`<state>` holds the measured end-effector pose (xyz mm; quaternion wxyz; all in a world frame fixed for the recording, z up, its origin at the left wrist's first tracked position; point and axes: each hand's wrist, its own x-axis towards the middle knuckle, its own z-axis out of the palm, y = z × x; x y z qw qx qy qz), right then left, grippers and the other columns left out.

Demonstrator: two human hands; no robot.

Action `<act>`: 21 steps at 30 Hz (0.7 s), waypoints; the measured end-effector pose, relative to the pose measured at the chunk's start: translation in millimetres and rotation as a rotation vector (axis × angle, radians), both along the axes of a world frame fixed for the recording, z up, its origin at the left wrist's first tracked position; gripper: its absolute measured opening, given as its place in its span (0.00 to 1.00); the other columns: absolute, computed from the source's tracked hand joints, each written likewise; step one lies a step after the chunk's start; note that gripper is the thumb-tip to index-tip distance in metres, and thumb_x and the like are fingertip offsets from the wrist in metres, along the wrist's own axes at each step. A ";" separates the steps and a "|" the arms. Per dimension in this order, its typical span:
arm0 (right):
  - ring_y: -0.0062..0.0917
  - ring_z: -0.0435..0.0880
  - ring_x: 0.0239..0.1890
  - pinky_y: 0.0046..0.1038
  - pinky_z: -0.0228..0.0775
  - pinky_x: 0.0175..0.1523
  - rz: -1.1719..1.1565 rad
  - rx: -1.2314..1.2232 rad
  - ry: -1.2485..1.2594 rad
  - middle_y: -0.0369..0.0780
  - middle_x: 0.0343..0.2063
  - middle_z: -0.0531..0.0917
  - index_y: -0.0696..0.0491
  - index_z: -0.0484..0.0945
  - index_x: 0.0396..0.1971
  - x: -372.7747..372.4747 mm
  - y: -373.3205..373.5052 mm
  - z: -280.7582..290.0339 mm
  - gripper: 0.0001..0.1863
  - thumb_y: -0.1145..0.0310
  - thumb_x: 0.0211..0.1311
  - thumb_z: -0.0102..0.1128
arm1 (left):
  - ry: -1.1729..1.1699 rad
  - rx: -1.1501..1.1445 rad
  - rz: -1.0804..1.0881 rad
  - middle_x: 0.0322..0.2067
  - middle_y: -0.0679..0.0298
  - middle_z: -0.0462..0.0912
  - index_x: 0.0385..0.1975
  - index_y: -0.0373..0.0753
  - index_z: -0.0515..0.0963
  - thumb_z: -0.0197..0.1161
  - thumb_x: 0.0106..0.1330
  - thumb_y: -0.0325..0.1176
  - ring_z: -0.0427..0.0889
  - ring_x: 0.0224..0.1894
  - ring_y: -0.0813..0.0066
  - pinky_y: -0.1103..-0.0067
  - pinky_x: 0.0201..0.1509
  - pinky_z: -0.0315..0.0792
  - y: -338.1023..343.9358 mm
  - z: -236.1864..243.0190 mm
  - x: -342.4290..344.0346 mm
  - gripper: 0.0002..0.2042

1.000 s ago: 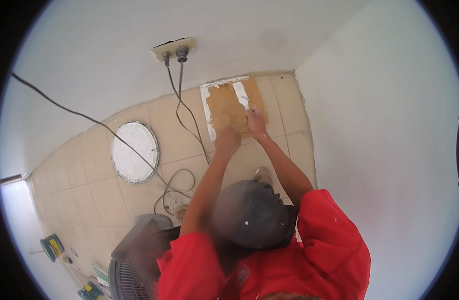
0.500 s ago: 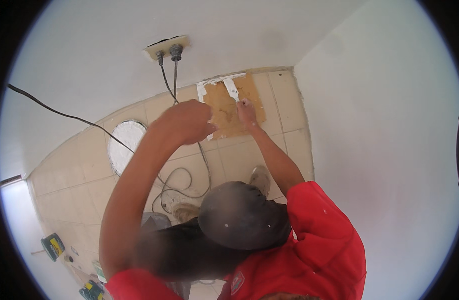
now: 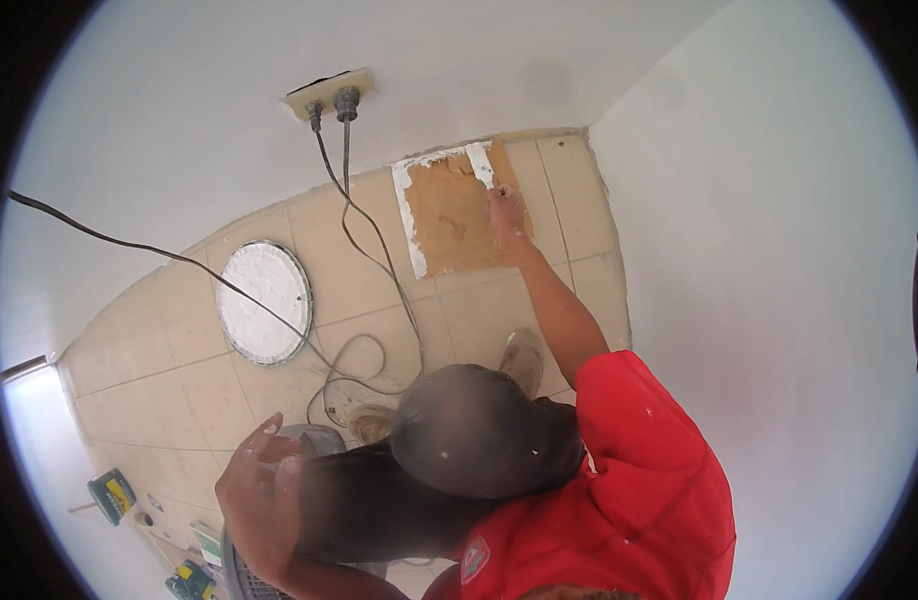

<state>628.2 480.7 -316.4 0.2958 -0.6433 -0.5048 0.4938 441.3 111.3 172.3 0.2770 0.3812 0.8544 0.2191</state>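
Note:
My right hand is closed round the near end of a flat, white-coated tool; I cannot make out its exact kind. The tool reaches over the upper right part of a brown, cardboard-like sheet, which lies on the tiles beside the wall. White smears run along the sheet's top and left edges. My left hand is low at the left, beside my dark-clad leg and above a grey object. Its fingers are loosely bent and apart, with white specks on them, and nothing shows between them.
A round lid or tub top coated in white lies left of the sheet. A cable crosses over it. Looped cords run from the wall socket across the tiles near my shoes. Green-and-yellow containers stand lower left.
My left hand has moved from beside the sheet down and left, next to my leg, uncovering the round white top. My right hand has shifted slightly right and up with the tool.

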 end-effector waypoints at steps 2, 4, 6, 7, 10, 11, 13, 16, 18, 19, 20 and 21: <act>0.43 0.84 0.29 0.45 0.73 0.36 0.061 -0.028 -0.113 0.50 0.24 0.84 0.57 0.79 0.34 5.1 7.4 -6.1 0.16 0.59 0.66 0.50 | -0.011 0.025 0.072 0.34 0.57 0.87 0.56 0.31 0.79 0.64 0.68 0.33 0.85 0.36 0.74 0.79 0.37 0.76 -7.6 -12.8 -1.8 0.19; 0.27 0.76 0.18 0.33 0.64 0.23 -0.051 0.125 -0.006 0.40 0.19 0.78 0.54 0.75 0.28 27.1 32.8 -28.1 0.11 0.63 0.65 0.55 | -0.034 0.065 -0.028 0.34 0.57 0.86 0.55 0.31 0.79 0.65 0.67 0.33 0.85 0.35 0.74 0.80 0.37 0.76 -8.4 -20.8 -5.1 0.19; 0.20 0.73 0.14 0.29 0.62 0.18 -0.099 0.180 0.012 0.36 0.16 0.76 0.53 0.73 0.24 36.4 39.9 -41.2 0.11 0.65 0.65 0.58 | -0.041 0.095 -0.089 0.34 0.57 0.86 0.55 0.31 0.79 0.65 0.67 0.32 0.85 0.34 0.74 0.80 0.37 0.76 -7.0 -22.2 -5.7 0.18; 0.21 0.74 0.15 0.30 0.63 0.19 -0.093 0.162 -0.025 0.38 0.17 0.77 0.54 0.73 0.24 32.1 39.6 -38.6 0.12 0.65 0.64 0.59 | -0.040 0.111 -0.099 0.34 0.57 0.86 0.55 0.31 0.79 0.65 0.67 0.31 0.85 0.34 0.74 0.80 0.37 0.76 -4.8 -21.5 -4.4 0.18; 0.26 0.78 0.18 0.34 0.67 0.23 0.007 0.225 -0.233 0.40 0.17 0.78 0.57 0.75 0.25 13.3 28.8 -26.3 0.12 0.64 0.63 0.59 | -0.040 0.093 -0.124 0.34 0.57 0.86 0.55 0.31 0.80 0.64 0.67 0.30 0.85 0.34 0.74 0.80 0.37 0.77 2.8 -15.3 -1.3 0.18; 0.27 0.79 0.19 0.35 0.69 0.24 0.058 0.260 -0.315 0.41 0.17 0.78 0.58 0.75 0.26 -0.2 18.2 -18.0 0.13 0.63 0.63 0.59 | -0.037 0.070 -0.126 0.34 0.57 0.86 0.55 0.31 0.80 0.64 0.67 0.29 0.85 0.33 0.74 0.79 0.37 0.77 3.0 -12.4 -0.4 0.18; 0.43 0.82 0.32 0.44 0.72 0.37 0.092 0.259 -0.323 0.50 0.27 0.82 0.58 0.78 0.30 -28.1 4.0 -6.9 0.13 0.63 0.63 0.56 | -0.028 0.047 -0.067 0.33 0.57 0.87 0.54 0.34 0.81 0.66 0.66 0.37 0.87 0.35 0.67 0.75 0.42 0.78 0.3 -12.5 0.1 0.19; 0.36 0.81 0.26 0.40 0.71 0.32 -0.001 0.258 -0.225 0.45 0.22 0.80 0.58 0.77 0.28 -19.8 12.1 -14.5 0.13 0.62 0.62 0.56 | -0.047 0.060 -0.064 0.33 0.57 0.87 0.53 0.35 0.82 0.67 0.66 0.42 0.87 0.36 0.63 0.73 0.45 0.78 4.1 -12.3 2.1 0.21; 0.29 0.79 0.20 0.36 0.70 0.27 -0.051 0.254 -0.198 0.41 0.17 0.78 0.58 0.76 0.27 -8.6 19.8 -23.5 0.13 0.63 0.62 0.57 | -0.042 0.086 -0.092 0.33 0.57 0.87 0.53 0.35 0.82 0.67 0.66 0.41 0.87 0.35 0.63 0.73 0.44 0.78 1.8 -15.4 0.0 0.20; 0.29 0.79 0.20 0.36 0.70 0.27 -0.040 0.245 -0.218 0.41 0.17 0.78 0.58 0.75 0.27 -4.9 19.6 -23.7 0.12 0.63 0.62 0.57 | -0.021 0.096 -0.103 0.33 0.58 0.87 0.53 0.36 0.82 0.67 0.65 0.39 0.87 0.34 0.64 0.74 0.43 0.78 -5.2 -17.6 -1.5 0.20; 0.28 0.79 0.20 0.37 0.70 0.27 -0.034 0.239 -0.243 0.42 0.17 0.78 0.58 0.75 0.27 1.9 21.3 -22.7 0.12 0.64 0.62 0.57 | -0.005 0.110 -0.118 0.33 0.58 0.87 0.53 0.36 0.81 0.68 0.65 0.38 0.87 0.33 0.64 0.74 0.41 0.78 -9.9 -19.6 -2.6 0.19; 0.28 0.79 0.20 0.37 0.70 0.26 -0.064 0.217 -0.194 0.41 0.17 0.78 0.58 0.75 0.27 5.8 23.9 -21.8 0.12 0.64 0.62 0.57 | -0.016 0.127 -0.122 0.33 0.56 0.87 0.54 0.34 0.81 0.66 0.65 0.35 0.87 0.34 0.66 0.75 0.41 0.78 -11.8 -19.1 -2.5 0.19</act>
